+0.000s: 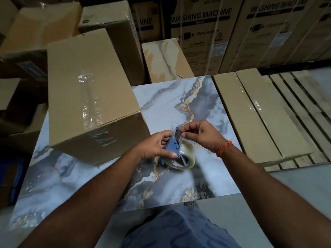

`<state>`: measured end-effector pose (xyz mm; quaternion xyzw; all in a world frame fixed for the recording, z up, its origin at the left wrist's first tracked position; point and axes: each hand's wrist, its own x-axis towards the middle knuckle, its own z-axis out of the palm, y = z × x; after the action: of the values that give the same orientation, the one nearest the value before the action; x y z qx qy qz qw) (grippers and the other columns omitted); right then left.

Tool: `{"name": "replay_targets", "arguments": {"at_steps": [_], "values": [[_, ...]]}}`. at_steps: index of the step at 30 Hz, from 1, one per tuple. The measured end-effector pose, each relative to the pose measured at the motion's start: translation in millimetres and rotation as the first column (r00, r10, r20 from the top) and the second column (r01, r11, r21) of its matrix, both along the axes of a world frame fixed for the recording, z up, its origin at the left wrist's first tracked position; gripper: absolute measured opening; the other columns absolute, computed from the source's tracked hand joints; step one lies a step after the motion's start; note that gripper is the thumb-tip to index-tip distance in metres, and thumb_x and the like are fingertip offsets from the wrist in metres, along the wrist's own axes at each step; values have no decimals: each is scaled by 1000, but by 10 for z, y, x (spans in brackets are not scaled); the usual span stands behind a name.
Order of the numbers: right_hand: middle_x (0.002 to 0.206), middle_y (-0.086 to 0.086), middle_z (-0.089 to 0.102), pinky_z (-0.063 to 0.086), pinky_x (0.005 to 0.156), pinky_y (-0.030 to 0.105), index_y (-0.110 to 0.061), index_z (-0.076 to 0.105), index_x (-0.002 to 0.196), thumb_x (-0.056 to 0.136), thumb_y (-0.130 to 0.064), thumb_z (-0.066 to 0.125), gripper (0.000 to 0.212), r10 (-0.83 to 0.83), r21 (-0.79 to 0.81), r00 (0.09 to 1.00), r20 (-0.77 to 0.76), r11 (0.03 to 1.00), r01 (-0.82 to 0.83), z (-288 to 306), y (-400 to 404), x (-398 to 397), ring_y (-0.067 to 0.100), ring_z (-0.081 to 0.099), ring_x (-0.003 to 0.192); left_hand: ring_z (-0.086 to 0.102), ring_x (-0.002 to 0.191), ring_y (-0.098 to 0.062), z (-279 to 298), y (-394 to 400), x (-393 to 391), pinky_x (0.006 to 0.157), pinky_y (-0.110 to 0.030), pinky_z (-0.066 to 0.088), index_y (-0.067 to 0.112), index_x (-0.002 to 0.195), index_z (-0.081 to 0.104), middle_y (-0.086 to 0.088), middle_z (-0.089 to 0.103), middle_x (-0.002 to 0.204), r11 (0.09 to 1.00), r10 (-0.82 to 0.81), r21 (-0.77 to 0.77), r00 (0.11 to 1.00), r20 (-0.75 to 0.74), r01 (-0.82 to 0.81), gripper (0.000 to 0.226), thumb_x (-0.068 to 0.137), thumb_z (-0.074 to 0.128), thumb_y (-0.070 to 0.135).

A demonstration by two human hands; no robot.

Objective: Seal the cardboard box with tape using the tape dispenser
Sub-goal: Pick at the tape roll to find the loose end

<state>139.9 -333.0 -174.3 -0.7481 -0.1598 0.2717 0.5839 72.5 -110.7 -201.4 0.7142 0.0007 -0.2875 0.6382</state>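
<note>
While clamped by the left hand (155,147), tape dispenser (172,145) appears light and rigid. Right hand (200,136) fingertips pinching film above that grip; thin, clingy. Best pinched at the free end.

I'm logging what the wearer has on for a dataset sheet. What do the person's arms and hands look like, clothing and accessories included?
Both forearms are bare, with no sleeves in view and no gloves. The left hand carries no ring, watch or band that shows. The right hand has an orange thread band tied around its wrist.
</note>
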Motion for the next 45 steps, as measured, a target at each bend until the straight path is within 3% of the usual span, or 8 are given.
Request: {"name": "replay_targets", "arguments": {"at_steps": [4, 8, 11, 21, 26, 30, 41, 45], "values": [[93, 10, 76, 59, 89, 30, -13, 75, 93, 89, 2, 71, 16, -13, 38, 1000, -3, 999, 13, -2, 29, -16, 13, 72, 87, 66, 120, -26, -5, -12, -8, 112, -49, 49, 3, 135, 55, -23, 66, 127, 1000, 9, -3, 1000, 11, -9, 68, 76, 87, 1], [97, 18, 72, 59, 90, 31, -3, 71, 104, 88, 5, 70, 18, -38, 102, 999, -34, 994, 41, -47, 31, -13, 18, 69, 91, 70, 117, -24, -5, -18, -1, 106, -42, 55, 19, 143, 43, -22, 69, 127, 1000, 8, -6, 1000, 6, -8, 79, 79, 85, -4], [103, 28, 72, 57, 95, 37, -1, 72, 100, 88, 3, 71, 13, -51, 111, 998, -31, 992, 54, -72, 23, -14, 22, 69, 94, 72, 113, -22, -12, -23, 1, 102, -39, 57, 27, 141, 41, -19, 71, 123, 1000, 4, -3, 1000, 12, -4, 81, 80, 84, -4], [93, 19, 70, 60, 86, 33, 5, 60, 110, 82, 9, 74, 31, -80, 185, 992, -100, 978, 97, -114, -38, 47, 26, 67, 88, 68, 124, -32, -65, -73, 50, 110, -49, 51, 18, 140, 43, -21, 70, 129, 1000, -18, 12, 1000, -15, 18, 76, 80, 86, -1], [89, 17, 70, 57, 89, 41, 6, 60, 111, 83, 7, 75, 31, -90, 178, 993, -70, 979, 102, -156, -39, 59, 29, 65, 86, 66, 127, -34, -91, -86, 43, 113, -54, 48, 14, 141, 42, -21, 69, 132, 1000, -25, 16, 999, -27, 25, 76, 80, 85, -3], [86, 14, 67, 54, 85, 37, 3, 61, 111, 87, 7, 70, 26, -69, 177, 995, -69, 981, 80, -177, -49, 77, 27, 61, 84, 65, 127, -36, -80, -93, 46, 112, -55, 48, 11, 142, 40, -22, 68, 132, 999, -43, 9, 998, -43, 43, 78, 80, 85, -5], [86, 2, 60, 46, 85, 33, -7, 66, 109, 95, -2, 59, 17, -10, 119, 998, 63, 993, 3, -132, -25, 93, 17, 54, 85, 70, 118, -26, -23, -84, 23, 104, -41, 55, 11, 142, 42, -13, 72, 123, 1000, -18, -1, 998, -56, 18, 74, 83, 81, -6], [97, 1, 63, 48, 86, 32, -17, 71, 111, 86, 7, 53, 40, 39, 32, 985, 169, 998, -45, -41, -26, 81, 12, 55, 89, 71, 115, -24, 3, -68, 11, 100, -37, 57, 10, 141, 43, -11, 73, 121, 1000, -26, -3, 998, -58, 26, 70, 83, 80, -8]]}}
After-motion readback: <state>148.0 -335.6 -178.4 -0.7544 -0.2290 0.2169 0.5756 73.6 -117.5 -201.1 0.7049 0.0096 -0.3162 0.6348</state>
